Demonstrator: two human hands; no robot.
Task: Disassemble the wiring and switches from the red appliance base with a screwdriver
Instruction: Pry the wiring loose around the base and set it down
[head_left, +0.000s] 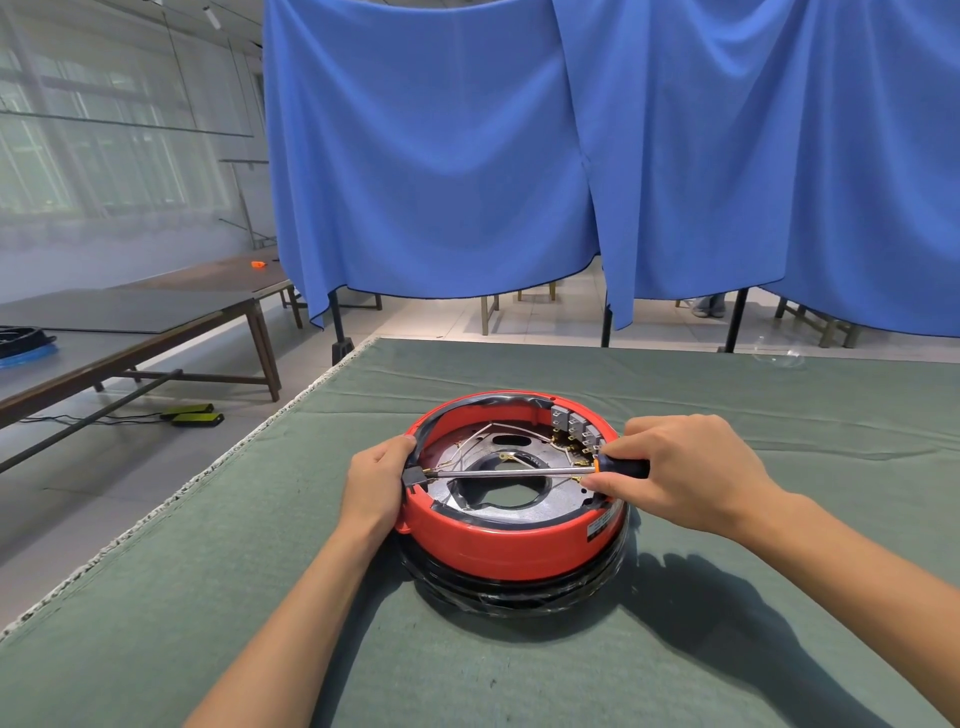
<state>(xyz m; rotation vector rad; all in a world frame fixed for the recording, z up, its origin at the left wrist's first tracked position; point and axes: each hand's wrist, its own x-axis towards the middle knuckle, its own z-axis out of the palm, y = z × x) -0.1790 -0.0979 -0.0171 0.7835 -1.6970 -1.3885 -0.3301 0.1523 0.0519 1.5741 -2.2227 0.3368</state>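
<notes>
Forearms enter from the bottom edge, both bare, over the green cloth (218, 545) covering the table.

Base (511, 540): red ring, center of frame, lower middle, sitting open side up on a black lower section wrapped in clear film. Inside I see a grey metal plate (467, 499) with a large central hole, thin pale wires (480, 434) looping across it, and a row of grey switches (576, 428) at the ring's upper right inner wall.

Left hand (376, 480): curled round the base's left rim, thumb over the top edge beside a small black block (415, 477).

Right hand (685, 475): fingers closed round the screwdriver (519, 472) handle, black with an orange collar, at the ring's right rim. Shaft lies almost level across the opening, tip at the left side by the black block and a brass terminal there.

Label (602, 526): white sticker on the red outer wall, lower right of the ring. Print too small; I cannot read it.

Background: blue curtain (467, 156) across the upper frame; long tables (156, 332) at left; a small orange object (258, 264) on the far one; black boxes (195, 414) with a cable on the floor.
</notes>
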